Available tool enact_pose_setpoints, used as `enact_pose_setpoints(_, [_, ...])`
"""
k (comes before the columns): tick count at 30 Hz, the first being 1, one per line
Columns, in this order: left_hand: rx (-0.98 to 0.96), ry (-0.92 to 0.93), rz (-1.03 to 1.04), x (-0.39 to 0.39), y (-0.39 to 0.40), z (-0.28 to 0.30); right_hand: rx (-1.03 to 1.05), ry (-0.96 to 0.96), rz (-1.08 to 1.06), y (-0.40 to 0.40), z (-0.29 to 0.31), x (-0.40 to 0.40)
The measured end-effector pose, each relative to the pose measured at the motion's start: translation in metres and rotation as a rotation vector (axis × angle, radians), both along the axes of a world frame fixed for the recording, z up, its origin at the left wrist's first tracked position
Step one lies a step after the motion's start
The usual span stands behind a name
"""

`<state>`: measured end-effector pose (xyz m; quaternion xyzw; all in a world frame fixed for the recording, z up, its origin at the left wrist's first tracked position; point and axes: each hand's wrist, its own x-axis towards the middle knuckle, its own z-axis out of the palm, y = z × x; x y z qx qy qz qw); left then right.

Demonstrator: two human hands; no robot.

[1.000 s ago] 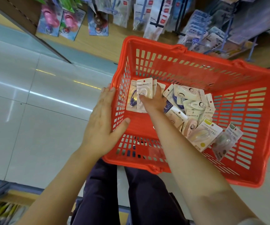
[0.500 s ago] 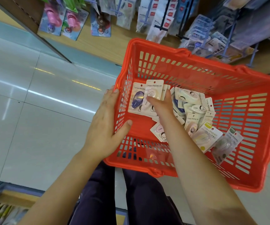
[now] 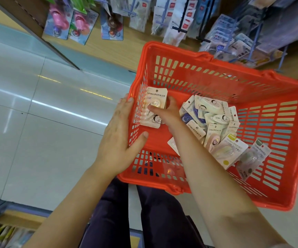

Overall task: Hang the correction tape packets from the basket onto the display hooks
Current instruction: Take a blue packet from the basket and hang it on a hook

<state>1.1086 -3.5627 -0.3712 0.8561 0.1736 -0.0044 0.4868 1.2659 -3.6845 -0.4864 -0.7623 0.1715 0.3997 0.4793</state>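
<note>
**A hand lifts packets inside the red basket**

The red basket (image 3: 216, 72) now looks bigger and closer than a moment ago. The packets in the right hand have come up off the pile and moved over to the basket's left wall. Before, that hand was down low among the other packets. The left hand has stayed on the same corner.

The basket sits in front of the person's dark-clad legs (image 3: 112, 212), over a shiny pale floor (image 3: 37, 122).

The left hand (image 3: 119, 138) grips the basket's near left corner. Its fingers lie flat on the outside of the wall and its thumb hooks over the rim to the inside.

The right hand (image 3: 166, 113) is inside the basket. It pinches a small stack of correction tape packets (image 3: 155, 106), thumb in front and fingers behind. The stack stands up next to the left wall. How many packets are in it, I cannot tell.

A loose pile of packets (image 3: 214, 126) lies on the basket's bottom, to the right of the right hand.

Past the basket's far rim, more packets hang on display hooks (image 3: 184, 17).
</note>
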Motion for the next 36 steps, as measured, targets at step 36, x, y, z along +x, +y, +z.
enact_pose_setpoints(36, [-0.680, -0.300, 0.137, 0.062, -0.039, 0.349, 0.642, -0.547, 0.111, -0.052, 0.495, -0.030])
